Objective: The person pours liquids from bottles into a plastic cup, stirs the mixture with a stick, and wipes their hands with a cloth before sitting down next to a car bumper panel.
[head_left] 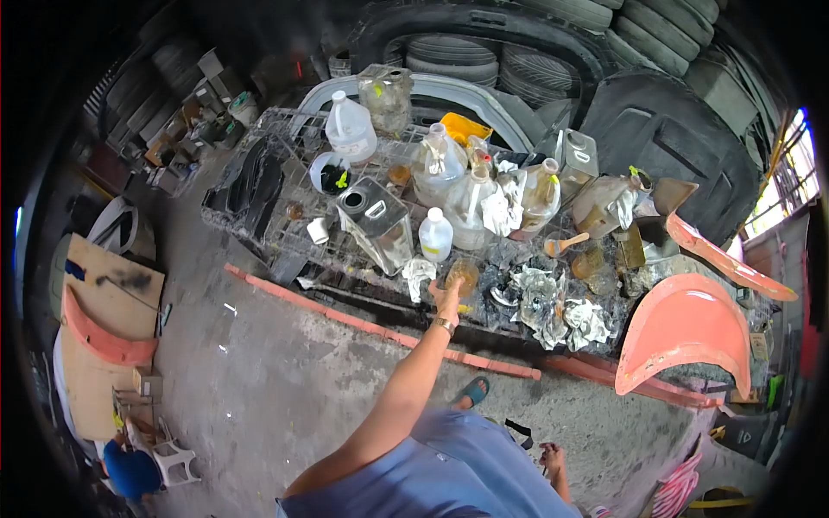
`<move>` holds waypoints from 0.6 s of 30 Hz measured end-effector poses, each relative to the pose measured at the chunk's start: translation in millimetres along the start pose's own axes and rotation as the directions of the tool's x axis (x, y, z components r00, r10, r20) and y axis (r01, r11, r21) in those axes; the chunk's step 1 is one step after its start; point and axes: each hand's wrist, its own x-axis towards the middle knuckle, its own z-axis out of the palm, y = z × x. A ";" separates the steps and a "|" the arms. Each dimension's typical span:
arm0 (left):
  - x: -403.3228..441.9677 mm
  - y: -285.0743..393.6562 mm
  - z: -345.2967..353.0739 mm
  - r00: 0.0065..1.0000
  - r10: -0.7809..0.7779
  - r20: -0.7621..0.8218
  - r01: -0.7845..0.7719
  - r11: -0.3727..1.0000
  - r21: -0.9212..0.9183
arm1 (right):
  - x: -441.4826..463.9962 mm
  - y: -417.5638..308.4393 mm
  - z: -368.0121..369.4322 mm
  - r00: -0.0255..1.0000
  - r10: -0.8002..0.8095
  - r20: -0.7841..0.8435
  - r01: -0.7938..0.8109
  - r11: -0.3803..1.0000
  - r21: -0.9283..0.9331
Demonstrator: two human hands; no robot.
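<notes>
My left hand [446, 298] reaches to the front edge of the cluttered work table, its fingers around a small amber-coloured tub [463, 274]. Crumpled white paper [420, 278] lies just left of it, and a small white bottle [436, 235] stands behind. To the right are a dark, stained patch and crumpled foil-like wads [540, 302]. My right hand [551, 457] hangs low beside my body, away from the table; its fingers look curled, but they are too small to tell whether they hold anything.
Jugs [471, 207], metal cans [376, 224] and a brush [566, 244] crowd the table [285, 233]. Pink curved moulded parts [691, 332] sit at the right; a long pink strip [345, 319] runs along the front. A person in blue [131, 469] is at lower left.
</notes>
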 end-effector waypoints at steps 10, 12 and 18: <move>-108.4 -3.4 -127.6 0.974 0.164 0.155 -0.110 0.944 -0.311 | 45.0 -192.0 37.7 0.507 -0.788 0.349 0.813 0.303 -0.497; -129.4 -3.2 -166.2 0.979 0.186 0.087 -0.141 0.917 -0.374 | 3.0 -287.7 84.5 0.529 -0.771 0.355 0.838 0.408 -0.363; -143.2 -2.7 -302.9 0.984 0.127 -0.123 -0.164 0.918 -0.361 | -95.8 -508.9 228.2 0.160 -0.900 0.405 0.981 0.098 -0.170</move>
